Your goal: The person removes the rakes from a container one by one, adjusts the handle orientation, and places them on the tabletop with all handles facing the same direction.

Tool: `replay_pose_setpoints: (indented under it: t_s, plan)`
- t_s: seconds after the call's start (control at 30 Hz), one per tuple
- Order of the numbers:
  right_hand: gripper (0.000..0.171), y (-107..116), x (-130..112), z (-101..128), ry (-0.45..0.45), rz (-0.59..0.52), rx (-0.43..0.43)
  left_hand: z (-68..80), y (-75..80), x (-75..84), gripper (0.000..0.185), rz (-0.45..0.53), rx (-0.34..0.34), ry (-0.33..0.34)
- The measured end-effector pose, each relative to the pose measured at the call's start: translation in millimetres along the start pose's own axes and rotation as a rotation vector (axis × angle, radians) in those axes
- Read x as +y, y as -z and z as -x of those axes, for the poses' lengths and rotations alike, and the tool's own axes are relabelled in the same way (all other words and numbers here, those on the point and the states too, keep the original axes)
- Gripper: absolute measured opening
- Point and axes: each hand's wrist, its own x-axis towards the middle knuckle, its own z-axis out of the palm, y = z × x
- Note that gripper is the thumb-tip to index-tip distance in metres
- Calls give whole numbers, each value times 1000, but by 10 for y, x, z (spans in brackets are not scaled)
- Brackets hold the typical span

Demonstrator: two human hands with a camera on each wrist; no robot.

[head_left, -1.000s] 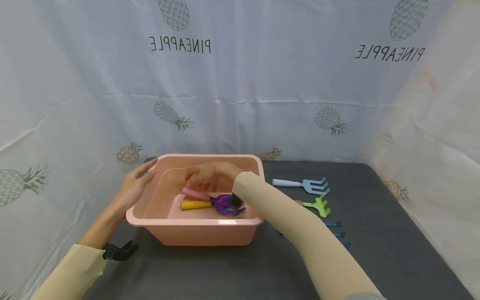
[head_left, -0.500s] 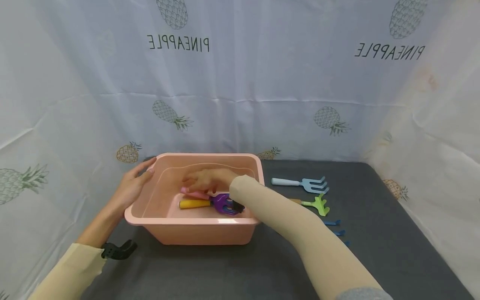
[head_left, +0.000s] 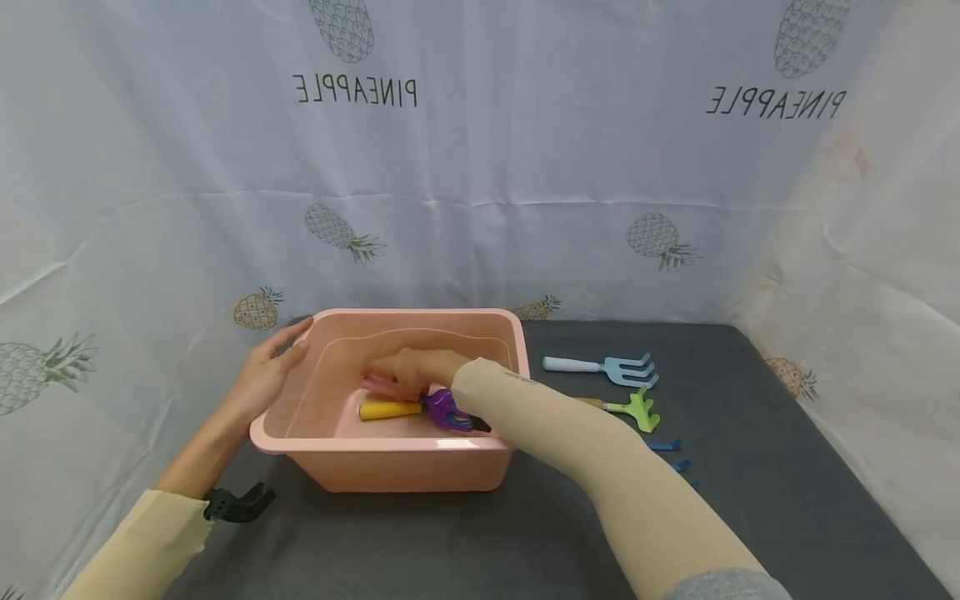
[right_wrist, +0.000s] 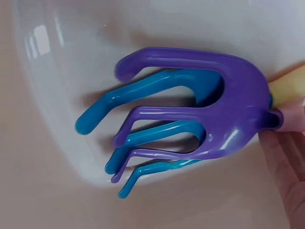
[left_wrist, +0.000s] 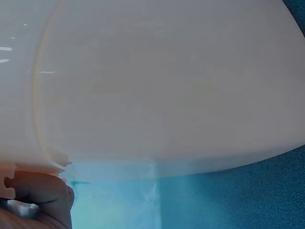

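Behind the basin [head_left: 397, 465] and along its sides, creased cloth [head_left: 480, 142] printed with pineapples is hung. Under the basin, a dark counter [head_left: 375, 550] is seen; a fine grain is shown only from the left wrist. The basin is moulded in glossy pink plastic with rounded corners. Its left rim is gripped by the left hand [head_left: 262, 375], of which only bent fingers are caught by the left wrist camera. Inside the basin, the right hand [head_left: 416, 371] is lowered onto the pink handle [head_left: 378, 385] of a purple rake [right_wrist: 243, 105]; whether the fingers are closed round it cannot be told. From the right wrist, smooth purple tines are seen laid over a blue rake [right_wrist: 138, 90], which is mostly covered in the head view except for its yellow handle [head_left: 390, 409]. Right of the basin, a pale blue rake [head_left: 617, 369] and a green rake [head_left: 633, 410] are laid, the latter's handle partly hidden by the right sleeve [head_left: 600, 467]. Blue tines [head_left: 681, 466] are cut off by it too.
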Motion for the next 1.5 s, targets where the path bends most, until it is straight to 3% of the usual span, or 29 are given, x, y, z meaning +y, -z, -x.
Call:
replay_pose_setpoints:
  t_s: [0.13,0.37,0.43,0.53,0.73,0.83,0.93,1.07,1.17,1.23,1.5]
  plan:
    - [47,2,-22,26,-25,72,25,-4,6,-4,61,5,2,1]
    - [32,-9,-46,14,-1,144,51,23,6,-9,61,0,2,1]
    - [38,0,-52,-4,-14,156,49,21,5,-7,61,-1,6,-1]
    - [46,44,-82,14,-4,96,58,7,5,-6,61,-7,13,-1]
    - [48,143,-125,97,37,-240,70,-25,15,-10,59,-14,26,8]
    - [59,200,-133,129,72,-217,74,-35,17,1,59,-13,33,7]
    - [58,255,-143,172,88,-208,61,-35,18,13,60,-13,33,6]
    - [59,305,-165,225,67,-306,8,-13,9,19,61,-6,21,12]
    - [72,333,-191,250,77,-306,-27,5,-3,15,61,-2,14,11]
    - [80,354,-212,270,99,-248,-31,7,-11,12,60,-9,19,7]
    - [86,448,-315,349,94,-202,-6,-16,-24,1,59,-20,24,12]
